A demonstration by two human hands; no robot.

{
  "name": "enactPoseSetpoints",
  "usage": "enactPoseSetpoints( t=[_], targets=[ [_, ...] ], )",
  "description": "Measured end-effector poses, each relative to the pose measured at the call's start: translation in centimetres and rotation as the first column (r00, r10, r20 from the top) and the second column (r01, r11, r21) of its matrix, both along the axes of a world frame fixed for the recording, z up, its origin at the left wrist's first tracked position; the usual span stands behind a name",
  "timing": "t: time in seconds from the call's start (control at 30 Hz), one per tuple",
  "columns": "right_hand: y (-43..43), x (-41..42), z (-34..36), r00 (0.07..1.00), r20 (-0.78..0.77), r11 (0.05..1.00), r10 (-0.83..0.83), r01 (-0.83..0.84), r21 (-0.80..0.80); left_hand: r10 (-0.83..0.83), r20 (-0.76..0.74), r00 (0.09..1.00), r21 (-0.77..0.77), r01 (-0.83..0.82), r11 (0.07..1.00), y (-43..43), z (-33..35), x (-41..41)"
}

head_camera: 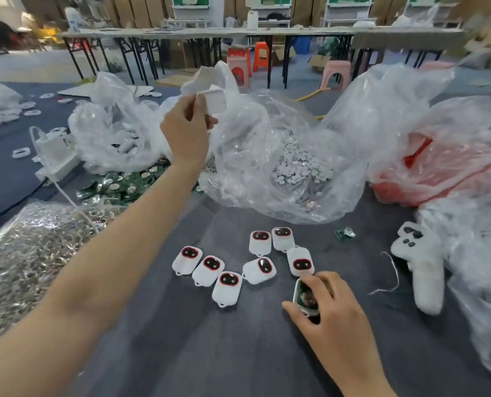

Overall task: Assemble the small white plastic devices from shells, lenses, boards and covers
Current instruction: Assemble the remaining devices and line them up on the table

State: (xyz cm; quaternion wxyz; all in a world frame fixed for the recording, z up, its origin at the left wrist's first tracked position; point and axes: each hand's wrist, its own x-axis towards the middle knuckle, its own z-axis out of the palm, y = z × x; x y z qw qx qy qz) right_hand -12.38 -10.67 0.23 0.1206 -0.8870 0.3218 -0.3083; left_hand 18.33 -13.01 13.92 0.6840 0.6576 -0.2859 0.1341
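Both hands hold parts at the grey tabletop (209, 353).
The left hand (187, 133) pinches a flat white plastic cover (213, 102), raised before a clear plastic bag (267, 116) of small white discs (301, 164). The right hand (328, 308) has its grip curled round an open white shell with a green board (305, 296), just beside seven closed white devices (260, 270).

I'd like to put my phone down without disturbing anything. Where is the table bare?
Bare cloth lies at the near edge, between the left forearm and the right hand, below the devices. Crowded: plastic bags behind and right, foil bag left.
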Motion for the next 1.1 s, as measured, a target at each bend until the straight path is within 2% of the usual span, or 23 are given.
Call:
enactPoseSetpoints(
  t=[0.07, 0.1, 0.17, 0.23, 0.33, 0.43, 0.53, 0.6, 0.73, 0.9, 0.93, 0.97, 1.03, 1.07, 1.1],
  targets=[
    [0.1, -0.3, 0.1, 1.0, 0.003, 1.0, 0.008, -0.008, 0.025, -0.162, -0.093, 0.983, -0.13, 0.149, 0.98, 2.6, -1.7, -6.1],
    [0.1, -0.3, 0.2, 1.0, 0.01, 0.999, 0.015, -0.015, 0.034, -0.257, -0.144, 0.956, -0.131, 0.239, 0.962, 3.8, -3.0, -9.2],
    [0.1, -0.5, 0.2, 0.998, 0.04, 0.998, 0.039, -0.041, 0.051, -0.392, -0.266, 0.88, -0.009, 0.405, 0.914, 6.0, -6.4, -15.0],
    [0.3, -1.0, 0.3, 0.99, 0.12, 0.995, 0.077, -0.085, 0.06, -0.434, -0.423, 0.796, 0.085, 0.511, 0.855, 7.9, -9.1, -19.1],
    [0.8, -1.8, 0.4, 0.954, 0.28, 0.993, 0.109, -0.114, 0.003, -0.438, -0.561, 0.702, 0.032, 0.547, 0.836, 9.5, -10.9, -21.4],
    [1.0, -2.2, 0.7, 0.905, 0.403, 0.983, 0.137, -0.176, 0.061, -0.47, -0.576, 0.669, -0.014, 0.567, 0.824, 9.9, -10.9, -22.1],
    [1.1, -2.4, 0.8, 0.887, 0.432, 0.972, 0.165, -0.221, 0.081, -0.477, -0.595, 0.647, -0.024, 0.579, 0.815, 9.9, -10.8, -22.2],
    [1.3, -2.3, 0.7, 0.88, 0.432, 0.966, 0.195, -0.249, 0.073, -0.476, -0.579, 0.662, 0.027, 0.599, 0.8, 9.9, -10.9, -21.8],
    [1.4, -1.9, 0.8, 0.874, 0.397, 0.955, 0.281, -0.294, -0.028, -0.567, -0.529, 0.631, 0.088, 0.706, 0.702, 10.0, -10.8, -21.2],
    [1.0, -2.1, 0.4, 0.869, 0.404, 0.954, 0.287, -0.298, -0.038, -0.658, -0.522, 0.543, 0.146, 0.817, 0.559, 10.2, -10.4, -20.6],
    [1.0, -2.1, 0.3, 0.869, 0.415, 0.959, 0.27, -0.281, -0.035, -0.65, -0.519, 0.556, 0.144, 0.806, 0.575, 10.2, -10.4, -20.7],
    [1.0, -2.0, 0.2, 0.867, 0.433, 0.965, 0.248, -0.259, -0.034, -0.605, -0.49, 0.628, 0.178, 0.751, 0.636, 10.2, -10.5, -20.7],
    [0.7, -2.0, 0.1, 0.852, 0.493, 0.981, 0.178, -0.195, -0.017, -0.396, -0.297, 0.869, 0.367, 0.487, 0.793, 10.2, -11.0, -21.0],
    [0.4, -2.1, 0.2, 0.836, 0.535, 0.989, 0.118, -0.147, 0.011, -0.322, -0.183, 0.929, 0.441, 0.37, 0.818, 10.3, -11.3, -21.3],
    [0.1, -2.2, 0.3, 0.811, 0.584, 0.994, 0.041, -0.09, 0.055, -0.31, -0.112, 0.944, 0.495, 0.324, 0.806, 10.4, -11.5, -21.7]
  ],
)
